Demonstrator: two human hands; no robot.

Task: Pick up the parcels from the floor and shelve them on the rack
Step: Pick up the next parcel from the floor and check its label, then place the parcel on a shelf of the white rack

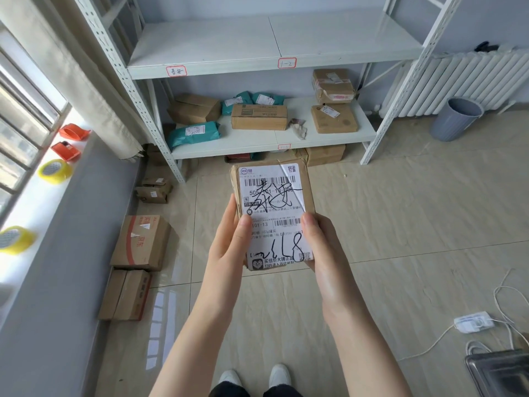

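Both hands held one parcel (273, 213) up in front of the rack (274, 64). The left hand (229, 247) gripped its left edge, thumb laid on the label (274, 207); the right hand (323, 247) clasped the right edge the same way. The parcel was a flat brown box, label up, scrawled over in black marker. It hung above the tiled floor (400, 224), clear of the shelves. The lower shelf (286, 141) already carried brown boxes and teal bags (194, 133); the shelf above it was bare. More boxes (140, 242) lay on the floor by the left wall. Tape rolls (54, 171) sat on the sill, a grey bin (456, 118) by the radiator.
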